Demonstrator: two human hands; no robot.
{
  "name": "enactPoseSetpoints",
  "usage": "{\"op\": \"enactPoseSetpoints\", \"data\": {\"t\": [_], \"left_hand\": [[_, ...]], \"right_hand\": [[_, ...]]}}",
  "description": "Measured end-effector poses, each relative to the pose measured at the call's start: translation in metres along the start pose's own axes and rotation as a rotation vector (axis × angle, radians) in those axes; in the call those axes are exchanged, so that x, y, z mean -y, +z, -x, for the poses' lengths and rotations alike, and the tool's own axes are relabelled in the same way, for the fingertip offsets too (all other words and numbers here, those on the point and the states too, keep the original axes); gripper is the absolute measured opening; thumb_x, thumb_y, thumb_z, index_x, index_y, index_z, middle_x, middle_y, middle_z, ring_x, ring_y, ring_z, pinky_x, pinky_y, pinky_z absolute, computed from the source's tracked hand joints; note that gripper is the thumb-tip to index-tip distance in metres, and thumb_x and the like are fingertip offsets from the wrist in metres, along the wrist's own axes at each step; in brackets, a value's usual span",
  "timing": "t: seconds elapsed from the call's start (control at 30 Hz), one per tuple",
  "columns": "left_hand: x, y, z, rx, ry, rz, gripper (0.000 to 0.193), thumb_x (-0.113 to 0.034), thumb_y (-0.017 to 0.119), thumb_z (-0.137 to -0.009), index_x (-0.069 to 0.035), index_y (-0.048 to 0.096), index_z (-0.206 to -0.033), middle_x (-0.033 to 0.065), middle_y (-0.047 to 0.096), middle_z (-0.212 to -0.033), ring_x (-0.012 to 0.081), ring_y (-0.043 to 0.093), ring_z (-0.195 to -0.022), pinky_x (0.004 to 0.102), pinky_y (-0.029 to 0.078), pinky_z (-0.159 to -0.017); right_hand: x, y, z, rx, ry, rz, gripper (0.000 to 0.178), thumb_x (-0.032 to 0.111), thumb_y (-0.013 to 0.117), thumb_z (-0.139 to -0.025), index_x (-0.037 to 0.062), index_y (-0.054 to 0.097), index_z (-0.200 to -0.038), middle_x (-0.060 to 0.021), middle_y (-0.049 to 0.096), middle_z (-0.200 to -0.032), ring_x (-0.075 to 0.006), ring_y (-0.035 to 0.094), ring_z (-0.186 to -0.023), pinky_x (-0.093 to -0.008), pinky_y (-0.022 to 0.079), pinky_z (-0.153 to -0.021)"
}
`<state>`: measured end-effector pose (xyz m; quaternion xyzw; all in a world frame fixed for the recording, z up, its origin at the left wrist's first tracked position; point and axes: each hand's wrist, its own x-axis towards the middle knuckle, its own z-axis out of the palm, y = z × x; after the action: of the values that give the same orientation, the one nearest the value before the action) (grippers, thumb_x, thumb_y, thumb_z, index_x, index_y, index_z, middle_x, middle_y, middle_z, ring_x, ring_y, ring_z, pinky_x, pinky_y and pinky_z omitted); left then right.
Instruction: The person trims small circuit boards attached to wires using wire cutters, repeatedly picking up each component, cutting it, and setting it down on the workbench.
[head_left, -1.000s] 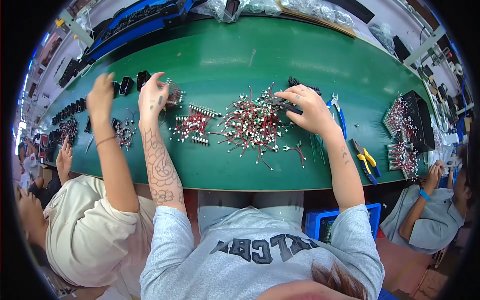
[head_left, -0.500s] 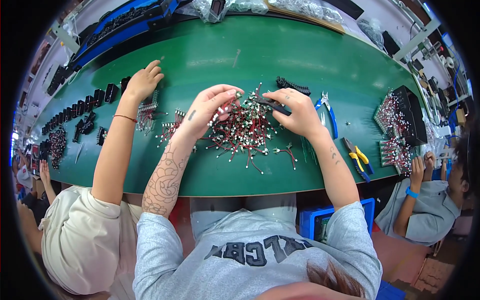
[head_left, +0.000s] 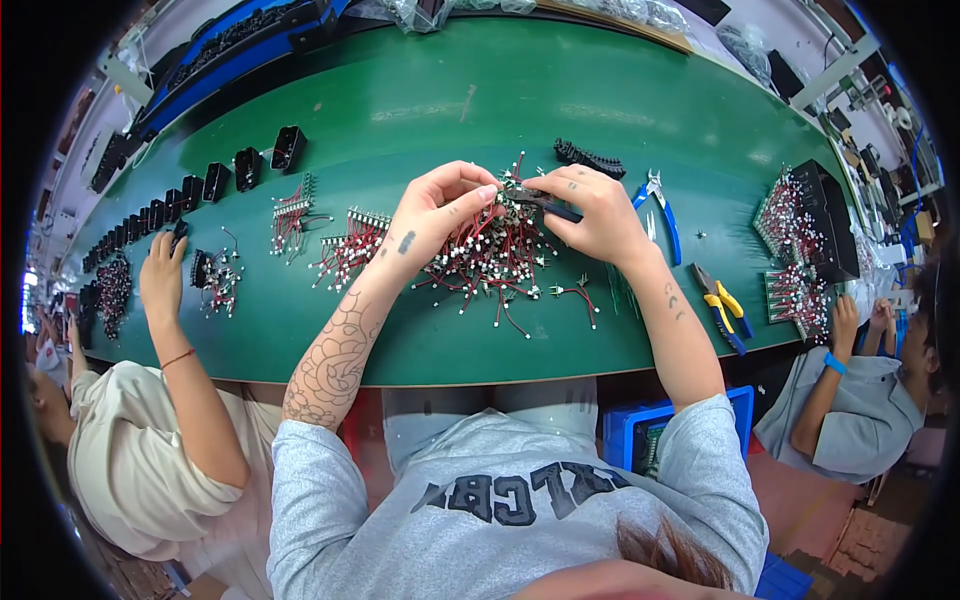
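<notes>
My left hand [head_left: 440,208] and my right hand [head_left: 592,215] meet above a loose pile of small white connectors with red wires [head_left: 490,262] on the green table [head_left: 470,90]. The left fingertips pinch one small wired connector [head_left: 503,190] from that pile. In my right hand is a slim dark tool [head_left: 548,207], its tip pointing left at the pinched connector. Both hands hover just over the pile's far edge. Which part of the connector the tool touches is hidden by the fingers.
Blue-handled cutters [head_left: 662,215] and yellow-handled pliers [head_left: 722,300] lie right of my hand. A black connector strip [head_left: 590,158] lies beyond. Red-wired bundles [head_left: 345,250] and black housings [head_left: 250,165] sit to the left. A co-worker's hand [head_left: 163,278] works at left, another person [head_left: 850,330] at right beside a black tray [head_left: 815,215].
My left hand came in from the far left of the table to the pile and closed on a connector beside my right hand. The left co-worker's hand drew back toward the table's near-left edge.
</notes>
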<state>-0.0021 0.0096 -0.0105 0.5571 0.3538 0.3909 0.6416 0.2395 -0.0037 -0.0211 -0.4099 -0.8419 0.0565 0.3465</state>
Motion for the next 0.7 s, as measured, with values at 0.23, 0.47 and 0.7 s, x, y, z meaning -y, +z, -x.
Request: {"op": "enactPoseSetpoints", "data": {"t": [0.23, 0.47, 0.7], "left_hand": [[-0.0004, 0.001, 0.0023, -0.039, 0.061, -0.114, 0.012, -0.012, 0.062, -0.096, -0.005, 0.066, -0.105, 0.004, 0.068, -0.088, 0.0051, 0.055, -0.07, 0.0157, 0.041, -0.062], [-0.0042, 0.0021, 0.0038, 0.004, 0.052, -0.194, 0.011, -0.012, 0.06, -0.096, -0.005, 0.065, -0.104, 0.0034, 0.067, -0.087, 0.0059, 0.055, -0.072, 0.0171, 0.042, -0.065], [-0.005, -0.0038, 0.0023, 0.095, 0.025, -0.093, 0.011, -0.013, 0.06, -0.097, -0.004, 0.063, -0.103, 0.0037, 0.068, -0.086, 0.0043, 0.054, -0.069, 0.0154, 0.041, -0.061]], "right_hand": [[0.0016, -0.0003, 0.0, 0.008, 0.002, 0.013, 0.04, 0.002, 0.067, -0.067, 0.0086, 0.072, -0.106, -0.0064, 0.07, -0.093, -0.023, 0.064, -0.079, -0.031, 0.052, -0.073], [0.0011, -0.0012, 0.0015, 0.041, 0.029, 0.012, 0.035, 0.003, 0.067, -0.068, 0.0063, 0.073, -0.103, -0.006, 0.071, -0.092, -0.0229, 0.063, -0.075, -0.0308, 0.051, -0.069], [0.005, -0.0017, 0.0021, 0.124, 0.16, -0.199, 0.031, 0.006, 0.066, -0.071, 0.0023, 0.073, -0.101, -0.0079, 0.073, -0.088, -0.0217, 0.061, -0.067, -0.0293, 0.048, -0.064]]}}
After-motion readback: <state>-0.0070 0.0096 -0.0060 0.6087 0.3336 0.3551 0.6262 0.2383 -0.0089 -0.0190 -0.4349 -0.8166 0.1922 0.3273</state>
